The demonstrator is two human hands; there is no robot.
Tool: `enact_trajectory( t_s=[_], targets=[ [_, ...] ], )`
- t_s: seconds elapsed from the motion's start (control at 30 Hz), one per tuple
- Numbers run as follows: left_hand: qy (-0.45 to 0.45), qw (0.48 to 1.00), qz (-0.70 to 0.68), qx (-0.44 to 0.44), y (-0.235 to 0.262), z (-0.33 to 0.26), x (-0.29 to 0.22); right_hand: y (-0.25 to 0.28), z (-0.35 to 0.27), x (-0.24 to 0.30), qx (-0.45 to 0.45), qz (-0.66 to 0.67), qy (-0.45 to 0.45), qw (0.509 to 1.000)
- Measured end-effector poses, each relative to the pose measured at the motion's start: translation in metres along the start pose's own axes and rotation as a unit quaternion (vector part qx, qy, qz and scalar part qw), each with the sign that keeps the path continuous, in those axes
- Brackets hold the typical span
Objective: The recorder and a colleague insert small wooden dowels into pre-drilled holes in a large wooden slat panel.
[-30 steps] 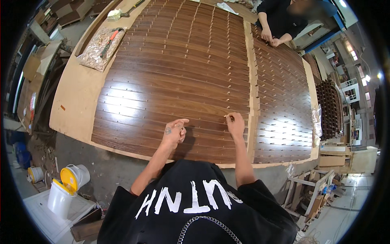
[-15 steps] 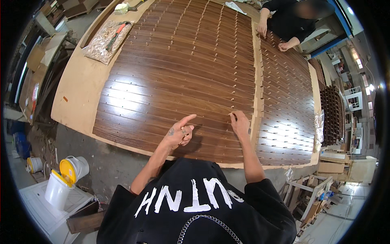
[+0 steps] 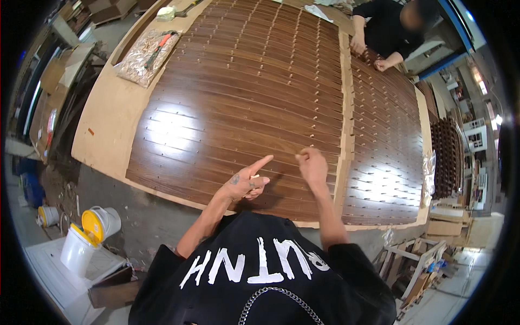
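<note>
Boards [image 3: 227, 130] under left hand [image 3: 244, 184], right hand [image 3: 314, 169], gap between, pale edge strip [image 3: 346, 111]

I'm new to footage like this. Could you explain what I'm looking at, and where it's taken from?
There is no machine here: the left hand and right hand belong to the person wearing the camera. It sits on their head, looking down; its wide fisheye lens bends straight edges. Rows of brown slats lie on a pale board, with small pale pegs sticking up from them. At upper left, a red-and-dark tool lies on a clear bag of small pale pieces. The right hand's grip seems a fingertip pinch; the left points its index finger, others curled. Whether either holds a peg is too small to tell. A co-worker is at upper right.
</note>
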State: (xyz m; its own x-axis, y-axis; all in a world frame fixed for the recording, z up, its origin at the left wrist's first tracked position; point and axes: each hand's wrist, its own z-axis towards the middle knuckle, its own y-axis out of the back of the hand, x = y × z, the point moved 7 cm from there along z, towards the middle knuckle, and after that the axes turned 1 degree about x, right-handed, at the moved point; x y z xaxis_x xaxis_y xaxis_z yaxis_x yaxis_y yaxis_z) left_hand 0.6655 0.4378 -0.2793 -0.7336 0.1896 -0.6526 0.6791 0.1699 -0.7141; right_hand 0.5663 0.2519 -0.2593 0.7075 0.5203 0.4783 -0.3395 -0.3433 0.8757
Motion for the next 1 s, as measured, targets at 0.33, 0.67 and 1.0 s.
enact_trajectory(
  t_s=[0.33,0.67,1.0],
  targets=[
    [-0.007,0.861,0.506,-0.053,-0.014,0.005,0.015,-0.048,-0.057,0.051,0.340,0.306,0.066,0.887],
    [-0.060,0.779,0.622,-0.049,-0.012,0.015,0.034,-0.053,-0.063,0.035,0.338,0.195,0.044,0.920],
    [-0.099,0.823,0.552,-0.096,0.009,0.021,0.037,-0.063,-0.060,-0.008,0.230,0.561,-0.252,0.754]
  ],
)
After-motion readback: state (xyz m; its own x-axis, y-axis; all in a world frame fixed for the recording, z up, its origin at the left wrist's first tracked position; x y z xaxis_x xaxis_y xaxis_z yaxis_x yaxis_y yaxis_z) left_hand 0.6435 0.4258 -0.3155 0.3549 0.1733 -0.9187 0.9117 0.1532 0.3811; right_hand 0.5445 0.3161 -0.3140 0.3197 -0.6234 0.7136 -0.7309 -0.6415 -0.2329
